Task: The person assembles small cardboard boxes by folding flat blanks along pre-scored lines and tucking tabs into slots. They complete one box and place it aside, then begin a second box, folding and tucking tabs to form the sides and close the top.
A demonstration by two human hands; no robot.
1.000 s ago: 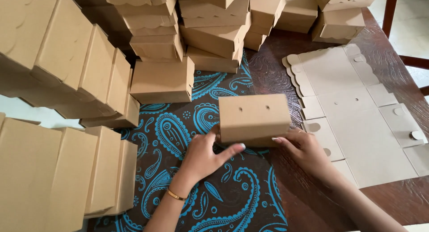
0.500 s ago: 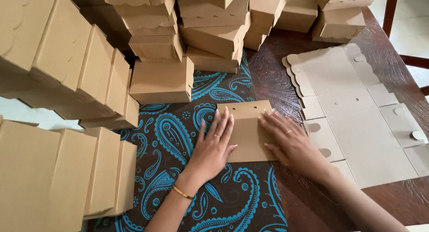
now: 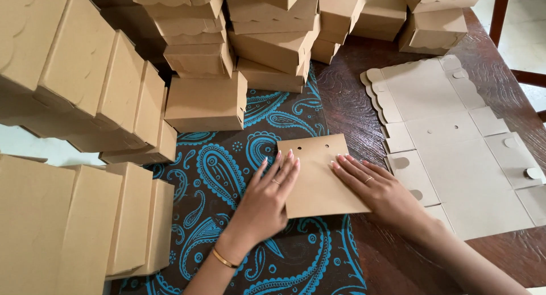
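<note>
A brown cardboard box with two small round holes near its far edge lies on the dark cloth with blue paisley pattern. My left hand rests flat on its left side, fingers spread, a ring on one finger and a gold bangle on the wrist. My right hand presses flat on the box's right side, also with a ring. Both palms lie on the top face; neither hand grips anything.
Stacks of folded brown boxes crowd the left side and the back. A pile of flat unfolded box blanks with scalloped edges lies to the right on the dark wooden table. A chair frame stands at far right.
One second ago both hands held the box upright by its near edge. The box has since been laid flat, and both hands now press on its top.
</note>
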